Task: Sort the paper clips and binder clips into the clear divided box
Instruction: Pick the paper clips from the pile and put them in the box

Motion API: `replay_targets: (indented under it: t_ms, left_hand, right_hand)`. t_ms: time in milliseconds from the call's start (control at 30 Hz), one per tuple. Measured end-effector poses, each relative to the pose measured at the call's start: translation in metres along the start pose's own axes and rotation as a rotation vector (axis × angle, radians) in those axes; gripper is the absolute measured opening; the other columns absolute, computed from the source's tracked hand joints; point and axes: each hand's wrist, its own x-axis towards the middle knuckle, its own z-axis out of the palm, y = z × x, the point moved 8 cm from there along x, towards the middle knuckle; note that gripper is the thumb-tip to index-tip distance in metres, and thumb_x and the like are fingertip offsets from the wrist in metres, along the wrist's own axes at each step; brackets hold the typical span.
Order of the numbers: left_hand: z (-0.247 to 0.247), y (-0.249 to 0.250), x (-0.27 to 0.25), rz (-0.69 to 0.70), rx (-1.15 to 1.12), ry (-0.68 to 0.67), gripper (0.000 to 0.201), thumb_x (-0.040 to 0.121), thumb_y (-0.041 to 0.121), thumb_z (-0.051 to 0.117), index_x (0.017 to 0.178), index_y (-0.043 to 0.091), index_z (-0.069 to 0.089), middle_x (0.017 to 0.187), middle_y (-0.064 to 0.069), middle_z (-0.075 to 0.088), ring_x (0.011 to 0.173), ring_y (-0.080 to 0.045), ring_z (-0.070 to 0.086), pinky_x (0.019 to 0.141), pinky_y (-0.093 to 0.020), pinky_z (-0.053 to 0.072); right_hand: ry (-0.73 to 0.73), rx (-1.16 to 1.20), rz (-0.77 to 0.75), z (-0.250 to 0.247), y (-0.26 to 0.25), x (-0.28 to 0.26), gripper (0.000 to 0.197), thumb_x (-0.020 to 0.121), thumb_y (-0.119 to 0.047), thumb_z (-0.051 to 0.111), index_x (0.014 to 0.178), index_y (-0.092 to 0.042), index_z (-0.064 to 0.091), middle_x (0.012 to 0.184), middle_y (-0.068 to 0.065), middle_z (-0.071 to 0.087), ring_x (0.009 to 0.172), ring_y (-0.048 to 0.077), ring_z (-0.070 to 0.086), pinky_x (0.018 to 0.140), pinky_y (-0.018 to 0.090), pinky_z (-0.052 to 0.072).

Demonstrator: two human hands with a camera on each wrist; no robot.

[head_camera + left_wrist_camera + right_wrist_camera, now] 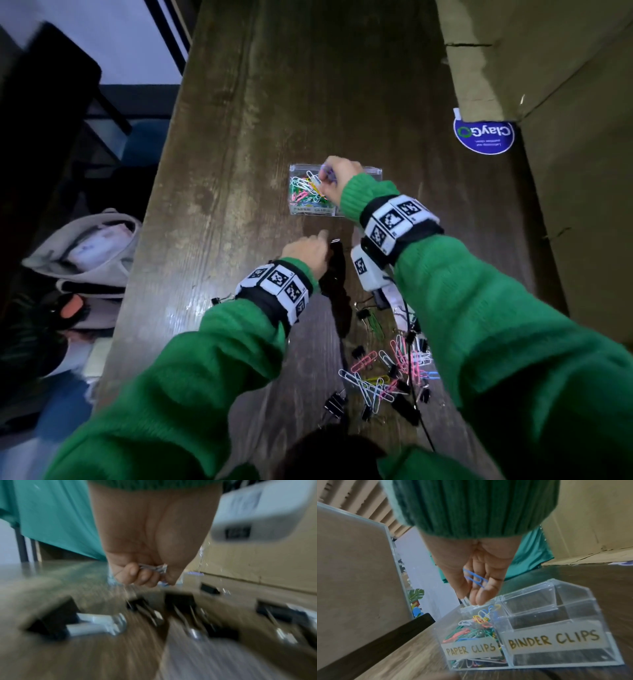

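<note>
The clear divided box [295, 210] stands mid-table. Its left half, labelled PAPER CLIPS [471, 650], holds several coloured paper clips [471, 627]; the half labelled BINDER CLIPS [553, 639] looks empty. My right hand [323, 180] [471, 596] hovers over the paper-clip half, fingers pointing down. A blue paper clip [475, 578] lies against its fingers and a white one is pinched at the tips. My left hand [320, 241] [145, 574] is low over the table near the box, fingers curled round a silvery clip [152, 567], blurred. Loose paper clips and black binder clips [387, 373] lie near me.
Black binder clips [56, 620] lie on the wood under my left wrist. A tall cardboard box [548, 102] borders the table on the right, with a round blue sticker [483, 135] beside it. A grey bag [89, 253] sits beyond the table's left edge. A black strap [339, 291] trails between my arms.
</note>
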Motion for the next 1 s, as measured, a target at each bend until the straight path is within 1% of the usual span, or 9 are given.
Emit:
replay_targets:
  t_ms: [133, 233, 400, 500, 633, 733, 767, 867, 1000]
  left_hand:
    - [-0.050, -0.022, 0.005, -0.009, -0.155, 0.240, 0.024, 0.093, 0.013, 0.037, 0.113, 0.001, 0.043, 0.115, -0.022, 0.055, 0.104, -0.037, 0.054, 0.086, -0.046, 0.045]
    - [-0.092, -0.022, 0.020, 0.016, -0.063, 0.396, 0.025, 0.092, 0.015, 0.044, 0.112, 0.000, 0.044, 0.116, -0.021, 0.050, 0.106, -0.037, 0.051, 0.090, -0.049, 0.045]
    - [-0.095, -0.016, 0.055, 0.026, 0.155, 0.224, 0.031, 0.089, 0.013, 0.052, 0.115, -0.004, 0.050, 0.117, -0.022, 0.051, 0.112, -0.039, 0.047, 0.097, -0.047, 0.041]
    - [-0.094, -0.001, 0.045, 0.087, 0.228, 0.315, 0.029, 0.085, 0.009, 0.053, 0.111, -0.003, 0.055, 0.116, -0.021, 0.055, 0.112, -0.037, 0.046, 0.099, -0.046, 0.039]
    - [-0.056, 0.060, -0.004, 0.320, 0.231, 0.321, 0.031, 0.088, 0.011, 0.044, 0.117, 0.007, 0.055, 0.123, -0.013, 0.052, 0.116, -0.032, 0.041, 0.094, -0.044, 0.037]
    - [0.002, 0.098, -0.035, 0.509, 0.207, 0.134, 0.034, 0.092, 0.024, 0.044, 0.125, 0.020, 0.050, 0.133, -0.002, 0.046, 0.126, -0.024, 0.035, 0.101, -0.040, 0.033]
    - [0.019, 0.106, -0.042, 0.543, 0.197, 0.089, 0.037, 0.093, 0.028, 0.043, 0.128, 0.022, 0.047, 0.136, 0.000, 0.044, 0.129, -0.022, 0.033, 0.103, -0.040, 0.030]
    - [0.052, 0.115, -0.055, 0.553, 0.206, 0.030, 0.039, 0.093, 0.026, 0.045, 0.132, 0.024, 0.043, 0.139, 0.003, 0.042, 0.130, -0.020, 0.032, 0.105, -0.039, 0.029]
    - [0.052, 0.101, -0.056, 0.448, 0.248, 0.095, 0.038, 0.089, 0.006, 0.049, 0.124, 0.019, 0.048, 0.127, -0.002, 0.047, 0.118, -0.023, 0.039, 0.098, -0.038, 0.035]
  right_hand:
    - [-0.050, -0.059, 0.033, 0.006, 0.009, -0.001, 0.039, 0.086, -0.004, 0.051, 0.124, -0.013, 0.055, 0.121, 0.013, 0.062, 0.114, 0.027, 0.056, 0.100, 0.029, 0.042]
    - [0.163, 0.069, 0.050, -0.022, 0.033, -0.028, 0.037, 0.084, -0.002, 0.050, 0.120, -0.008, 0.059, 0.127, 0.013, 0.059, 0.118, 0.026, 0.055, 0.103, 0.024, 0.036]
    - [0.334, 0.177, 0.203, -0.042, 0.108, -0.104, 0.025, 0.081, 0.005, 0.052, 0.100, 0.002, 0.068, 0.118, 0.020, 0.061, 0.111, 0.031, 0.058, 0.103, 0.038, 0.044]
    - [0.352, 0.201, 0.401, -0.046, 0.157, -0.148, 0.028, 0.082, 0.009, 0.049, 0.102, 0.000, 0.067, 0.114, 0.018, 0.064, 0.104, 0.029, 0.062, 0.095, 0.023, 0.044]
    - [0.261, 0.243, 0.625, -0.033, 0.205, -0.203, 0.032, 0.084, 0.012, 0.047, 0.108, 0.000, 0.064, 0.113, 0.019, 0.066, 0.105, 0.031, 0.063, 0.094, 0.026, 0.046]
    - [0.149, 0.215, 0.544, -0.011, 0.197, -0.219, 0.034, 0.084, 0.014, 0.047, 0.114, 0.004, 0.061, 0.116, 0.022, 0.063, 0.109, 0.035, 0.060, 0.086, 0.012, 0.044]
    - [0.102, 0.164, 0.494, -0.004, 0.189, -0.221, 0.035, 0.084, 0.012, 0.049, 0.116, 0.002, 0.060, 0.119, 0.020, 0.062, 0.112, 0.033, 0.058, 0.091, 0.015, 0.043]
    - [-0.045, -0.086, 0.365, 0.013, 0.167, -0.229, 0.042, 0.088, -0.011, 0.057, 0.129, -0.012, 0.051, 0.135, 0.007, 0.053, 0.126, 0.025, 0.044, 0.108, 0.033, 0.032]
    - [-0.131, -0.287, 0.307, 0.021, 0.148, -0.230, 0.041, 0.091, -0.023, 0.052, 0.132, -0.019, 0.046, 0.136, 0.001, 0.049, 0.124, 0.020, 0.040, 0.105, 0.035, 0.034]
